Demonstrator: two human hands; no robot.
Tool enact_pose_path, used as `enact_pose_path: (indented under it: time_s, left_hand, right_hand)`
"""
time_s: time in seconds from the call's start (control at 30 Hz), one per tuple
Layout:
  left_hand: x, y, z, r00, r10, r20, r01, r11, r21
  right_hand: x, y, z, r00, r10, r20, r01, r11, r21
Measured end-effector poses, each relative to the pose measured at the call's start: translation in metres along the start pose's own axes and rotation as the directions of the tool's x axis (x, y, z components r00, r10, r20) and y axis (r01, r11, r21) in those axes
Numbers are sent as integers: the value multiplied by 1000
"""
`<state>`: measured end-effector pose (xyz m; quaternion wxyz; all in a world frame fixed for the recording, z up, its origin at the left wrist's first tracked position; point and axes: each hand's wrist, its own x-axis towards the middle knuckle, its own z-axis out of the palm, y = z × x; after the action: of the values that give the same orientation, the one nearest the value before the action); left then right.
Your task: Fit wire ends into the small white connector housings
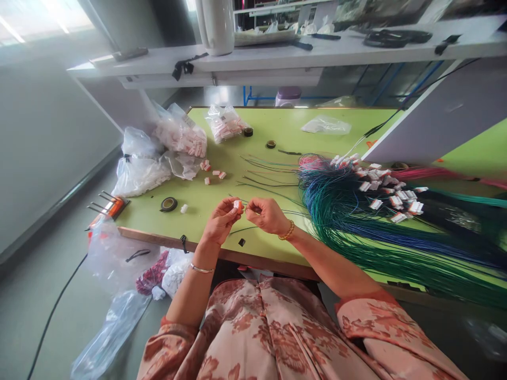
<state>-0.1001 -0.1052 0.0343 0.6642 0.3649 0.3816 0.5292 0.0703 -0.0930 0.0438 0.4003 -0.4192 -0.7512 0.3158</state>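
My left hand pinches a small white and orange connector over the green table. My right hand is closed in a pinch right beside it, holding a thin wire whose end meets the connector. A large bundle of green, blue and pink wires with white connectors on their ends lies just to the right. Loose connectors lie further back on the table.
Plastic bags of connectors sit at the back left. Tape rolls lie on the left of the table. A white shelf runs above, and a slanted white panel stands at right. More bags hang below the table edge.
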Motion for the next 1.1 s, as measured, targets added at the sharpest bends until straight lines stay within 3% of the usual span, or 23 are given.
enact_pose_path:
  time_s: [0.2, 0.5, 0.8, 0.9, 0.97, 1.1]
  left_hand:
    - [-3, -9, 9, 991, 84, -99, -75, 993, 95]
    - [-9, -7, -1, 983, 20, -181, -21, 1000, -2]
    - [-18, -25, -3, 954, 58, -293, -32, 995, 92]
    - [-19, -20, -12, 966, 12, -258, 13, 996, 93]
    - [-19, -14, -21, 969, 1, -246, 22, 996, 90]
    - [-20, -8, -33, 970, -12, -244, 29, 997, 68]
  right_hand:
    - [-1, 5, 10, 1000, -7, -17, 6, 997, -77]
    - [-2, 8, 15, 993, -91, 78, 94, 995, -37]
    - [-8, 14, 31, 990, -25, 136, 43, 990, -136]
    - [6, 21, 22, 961, 11, 275, 1, 999, -44]
    - [24, 28, 16, 955, 71, 288, -57, 997, -59]
    - [59, 41, 24, 955, 242, 171, -164, 912, -376]
